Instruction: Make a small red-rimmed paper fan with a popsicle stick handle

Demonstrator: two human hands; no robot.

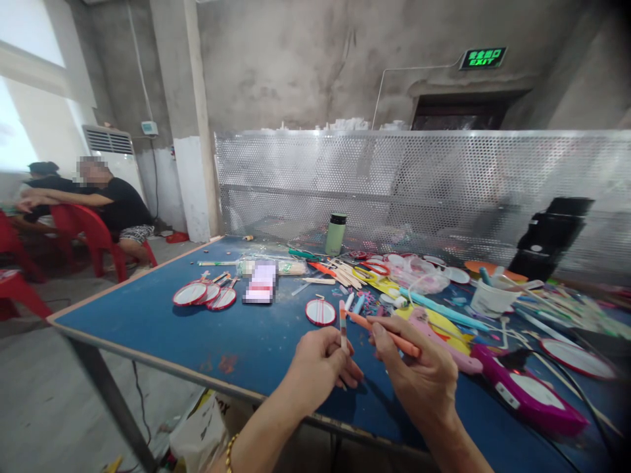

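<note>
The left hand [323, 358] is pinching a thin stick [343, 322] between thumb and fingers, and the right hand [419, 368] is gripping an orange pen [387, 333]. The stick is standing nearly upright above the near edge of the tabletop [148, 322], its banded upper part rising out of the left hand, which is the nearer one. From the right hand, the stick is lying to the left; the pen is slanting up toward it, its tip meeting or almost meeting the stick near the top.

A round red-rimmed disc [320, 313] is lying just beyond the left hand. Farther right, a white cup [486, 302] is holding several upright or leaning handles, too jumbled to name. A clear plastic bag [419, 274] is resting behind the clutter, its contents unclear. A green bottle [336, 236] is standing capped, hiding whatever is inside.
</note>
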